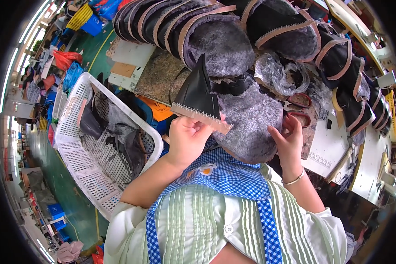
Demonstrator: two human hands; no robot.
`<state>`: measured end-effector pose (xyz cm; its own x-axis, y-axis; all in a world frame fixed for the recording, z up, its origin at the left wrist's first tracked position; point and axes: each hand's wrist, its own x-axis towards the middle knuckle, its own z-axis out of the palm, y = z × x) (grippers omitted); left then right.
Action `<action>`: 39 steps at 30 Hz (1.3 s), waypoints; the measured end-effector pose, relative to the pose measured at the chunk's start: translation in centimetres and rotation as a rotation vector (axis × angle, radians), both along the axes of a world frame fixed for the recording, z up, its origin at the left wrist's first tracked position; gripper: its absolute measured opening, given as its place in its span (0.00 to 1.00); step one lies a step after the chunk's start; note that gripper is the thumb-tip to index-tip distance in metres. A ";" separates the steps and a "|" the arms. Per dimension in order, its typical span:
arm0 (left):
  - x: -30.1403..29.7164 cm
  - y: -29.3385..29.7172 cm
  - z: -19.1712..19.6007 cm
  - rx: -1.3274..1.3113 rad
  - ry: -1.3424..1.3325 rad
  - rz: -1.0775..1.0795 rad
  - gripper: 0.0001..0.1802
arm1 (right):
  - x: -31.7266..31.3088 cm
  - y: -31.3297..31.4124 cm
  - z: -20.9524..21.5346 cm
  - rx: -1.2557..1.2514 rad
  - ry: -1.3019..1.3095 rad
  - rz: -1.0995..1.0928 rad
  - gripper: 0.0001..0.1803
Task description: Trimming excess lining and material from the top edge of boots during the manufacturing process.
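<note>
My left hand (188, 136) is closed on the tan zigzag-cut edge of a black leather slipper upper (194, 91), which stands up above the fingers. My right hand (289, 137) pinches the right rim of a grey fluffy slipper sole piece (251, 121). This sole piece lies in front of my blue checked apron (226, 174), its left edge next to my left fingers. At its far end the upper and sole come close together; whether they are joined there I cannot tell. Beside my right hand lie red-handled scissors (300, 119), their blades hidden.
Black slippers with grey fluffy lining (220, 46) stand in rows along the far and right sides of the bench. A white plastic basket (70, 149) with black and grey pieces is at my left. Clear plastic wrap (275, 72) lies beyond the sole piece.
</note>
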<state>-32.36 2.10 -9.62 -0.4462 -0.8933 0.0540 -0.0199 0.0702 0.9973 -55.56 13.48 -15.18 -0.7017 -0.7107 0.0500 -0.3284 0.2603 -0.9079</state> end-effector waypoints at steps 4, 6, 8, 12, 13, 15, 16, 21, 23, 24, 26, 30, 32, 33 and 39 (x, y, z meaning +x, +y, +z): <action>-1.7 -0.6 -0.3 0.001 0.124 -0.009 0.07 | 0.2 -1.1 1.5 -0.093 -0.611 0.012 0.32; -2.4 -1.3 -1.2 0.012 0.137 -0.064 0.09 | -0.3 -2.2 1.8 -0.169 -0.785 0.085 0.27; -3.4 -2.2 -0.8 0.071 0.148 -0.050 0.10 | 0.6 -3.0 3.2 -0.285 -0.054 0.204 0.30; -2.6 -3.3 2.2 0.325 0.037 -0.065 0.09 | 2.4 -3.0 7.2 -0.356 0.971 0.523 0.28; -2.1 -3.4 2.8 0.339 0.010 -0.113 0.09 | 2.5 -2.9 7.3 -0.331 1.015 0.527 0.28; -1.3 -3.3 3.5 0.372 -0.073 -0.212 0.10 | 2.8 -3.0 7.2 -0.301 1.045 0.532 0.28; -1.0 -2.7 3.8 0.439 -0.008 -0.215 0.11 | 3.2 -3.1 7.5 -0.260 1.095 0.526 0.27; -0.3 -2.1 2.1 0.291 -0.122 -0.154 0.07 | 5.1 -3.5 9.1 -0.161 1.253 0.570 0.24; -0.1 -2.2 1.5 0.259 -0.102 -0.063 0.06 | 4.9 -3.9 8.7 -0.309 1.345 0.510 0.23; -0.1 -2.2 1.6 0.257 -0.105 -0.057 0.06 | 4.8 -4.0 8.3 -0.452 1.434 0.443 0.22; -0.3 -2.4 2.0 0.319 0.062 -0.066 0.07 | 5.5 -2.9 7.4 -0.750 1.401 0.566 0.18; -0.6 -1.9 2.4 0.322 0.062 -0.055 0.08 | 7.0 -3.8 6.1 -0.275 0.443 0.738 0.12; -0.1 -1.6 1.8 0.326 0.042 -0.080 0.08 | 6.7 -5.8 5.7 0.180 -0.416 0.552 0.17; 0.1 -1.4 1.4 0.283 0.044 -0.084 0.08 | 7.1 -6.5 6.3 0.092 -0.787 0.460 0.15; -0.1 -0.5 2.7 0.244 0.069 -0.081 0.08 | 7.2 -7.3 6.1 -0.262 -0.675 0.316 0.08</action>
